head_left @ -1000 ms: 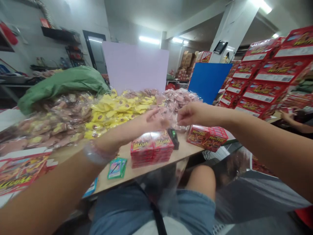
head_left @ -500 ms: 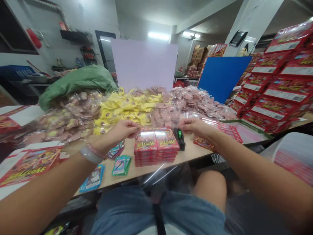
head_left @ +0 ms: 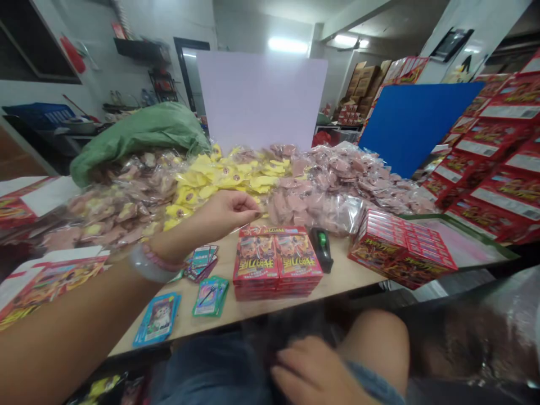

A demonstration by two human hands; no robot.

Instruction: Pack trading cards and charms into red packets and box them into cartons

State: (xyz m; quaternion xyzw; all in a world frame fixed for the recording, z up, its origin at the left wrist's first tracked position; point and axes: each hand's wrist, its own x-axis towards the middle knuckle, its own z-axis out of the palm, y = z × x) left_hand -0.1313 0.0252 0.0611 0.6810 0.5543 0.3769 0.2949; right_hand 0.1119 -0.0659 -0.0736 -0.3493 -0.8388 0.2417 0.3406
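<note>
My left hand (head_left: 234, 211) hovers just behind and above a stack of red card boxes (head_left: 276, 261), which stand in two side-by-side columns at the table's front edge. Its thumb and fingers are pinched together; whatever may be between them is too small to make out. My right hand (head_left: 310, 368) is low over my lap, below the table edge, blurred, with its grip unclear. Right of the stack stands a black tape dispenser (head_left: 323, 247) with a green centre. Left of it lie green-edged cards (head_left: 211, 296), blue-edged cards (head_left: 158, 318) and another small card pile (head_left: 202, 261).
Bagged yellow pieces (head_left: 228, 174) and bagged pink pieces (head_left: 337, 174) are heaped at the back. More red boxes (head_left: 399, 247) sit at right beside a green-rimmed tray (head_left: 476, 242). Flat printed cartons (head_left: 50, 281) lie at left. Red cartons (head_left: 498, 146) are stacked at far right.
My right hand has dropped from beside the tape dispenser down to my lap. My left hand has moved right, behind the boxes. The clear film hanging in front of them is no longer visible.
</note>
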